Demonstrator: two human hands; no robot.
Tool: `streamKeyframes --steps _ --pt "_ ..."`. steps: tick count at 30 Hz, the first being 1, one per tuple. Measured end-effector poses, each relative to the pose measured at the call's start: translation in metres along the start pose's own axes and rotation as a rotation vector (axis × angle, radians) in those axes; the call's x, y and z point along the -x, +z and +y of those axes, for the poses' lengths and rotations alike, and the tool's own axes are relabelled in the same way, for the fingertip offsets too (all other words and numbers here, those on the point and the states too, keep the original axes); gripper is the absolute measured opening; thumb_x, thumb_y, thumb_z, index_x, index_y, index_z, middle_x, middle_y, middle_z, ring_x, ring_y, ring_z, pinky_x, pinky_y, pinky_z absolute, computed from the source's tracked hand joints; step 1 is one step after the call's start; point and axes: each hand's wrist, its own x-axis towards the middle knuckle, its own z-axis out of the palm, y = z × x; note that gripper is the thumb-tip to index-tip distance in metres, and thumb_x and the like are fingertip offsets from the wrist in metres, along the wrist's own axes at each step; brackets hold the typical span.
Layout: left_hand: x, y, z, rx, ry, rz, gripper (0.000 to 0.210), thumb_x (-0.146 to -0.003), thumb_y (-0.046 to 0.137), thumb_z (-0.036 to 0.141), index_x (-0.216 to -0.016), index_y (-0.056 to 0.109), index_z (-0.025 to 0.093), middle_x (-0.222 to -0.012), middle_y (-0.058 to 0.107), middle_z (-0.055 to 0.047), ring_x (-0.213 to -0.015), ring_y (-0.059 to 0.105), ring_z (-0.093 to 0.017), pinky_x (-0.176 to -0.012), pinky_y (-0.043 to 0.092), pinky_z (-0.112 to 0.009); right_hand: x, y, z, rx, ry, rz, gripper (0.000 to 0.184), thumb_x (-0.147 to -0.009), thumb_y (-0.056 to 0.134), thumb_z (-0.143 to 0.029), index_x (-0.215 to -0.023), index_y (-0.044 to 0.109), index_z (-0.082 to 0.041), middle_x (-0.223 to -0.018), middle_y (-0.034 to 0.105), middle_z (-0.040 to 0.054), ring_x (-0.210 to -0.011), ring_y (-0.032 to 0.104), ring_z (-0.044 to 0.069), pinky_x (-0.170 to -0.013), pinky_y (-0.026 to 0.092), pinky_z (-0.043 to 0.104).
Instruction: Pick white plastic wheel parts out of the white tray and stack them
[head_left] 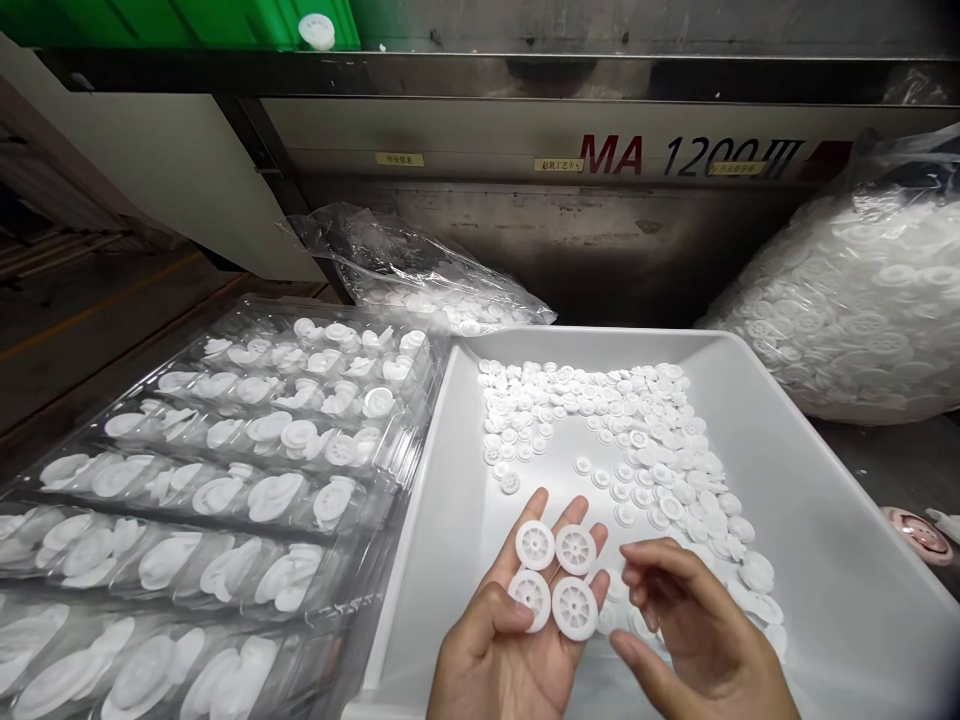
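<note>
Several small white plastic wheels [574, 608] lie spread over the palm and fingers of my left hand [517, 640], which is turned up above the tray. Its thumb presses on the lower left wheel. Just to the right is my right hand [690, 625], with curled fingers and thumb apart and nothing visible between them. Below both hands, a grey plastic tray [795, 560] holds many loose white wheels [637, 440], heaped toward its back and right sides. The part of the tray floor under my hands is partly hidden.
At left, stacked clear blister trays [300, 520] hold white parts in their pockets. A clear bag of wheels [450, 290] lies behind the tray, and a bulging bag [877, 310] stands at right. A green bin [195, 25] sits on the machine ledge [480, 75].
</note>
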Motion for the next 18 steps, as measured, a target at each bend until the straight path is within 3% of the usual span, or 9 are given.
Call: streamKeyframes --steps 4,8,11,18 --pt "-0.002 -0.005 0.001 0.031 -0.009 -0.059 0.070 -0.078 0.028 0.005 -0.144 0.006 0.010 -0.139 0.044 -0.013 -0.130 0.036 -0.027 -0.112 0.022 -0.043 -0.008 -0.002 0.000 -0.314 0.201 0.109 0.028 -0.083 0.058 -0.042 -0.106 0.059 -0.028 -0.102 0.058 0.0045 -0.095 0.053 0.019 -0.071 0.048 0.024" --pt "-0.006 -0.009 0.003 0.119 -0.050 -0.142 0.071 -0.080 0.033 0.017 -0.143 0.001 0.014 -0.141 0.041 -0.011 -0.133 0.029 -0.028 -0.112 0.021 -0.041 -0.016 0.001 -0.003 -0.517 0.355 0.137 0.031 -0.082 0.052 -0.051 -0.106 0.060 -0.033 -0.116 0.058 0.0006 -0.109 0.052 0.018 -0.075 0.048 0.022" --pt "-0.007 -0.011 0.002 0.127 -0.045 -0.195 0.070 -0.080 0.034 0.020 -0.142 0.001 0.016 -0.142 0.040 -0.009 -0.135 0.025 -0.028 -0.113 0.019 -0.040 -0.016 0.002 -0.004 -0.546 0.377 0.116 0.034 -0.080 0.054 -0.052 -0.106 0.062 -0.032 -0.121 0.059 0.0015 -0.115 0.051 0.021 -0.080 0.049 0.027" --pt "-0.007 -0.014 -0.003 0.108 -0.026 -0.257 0.075 -0.072 0.031 0.005 -0.141 0.003 0.015 -0.143 0.038 -0.010 -0.135 0.024 -0.027 -0.112 0.019 -0.041 -0.009 0.000 0.002 -0.499 0.308 -0.018 0.036 -0.086 0.047 -0.052 -0.116 0.055 -0.033 -0.127 0.057 0.0022 -0.122 0.048 0.023 -0.089 0.048 0.035"
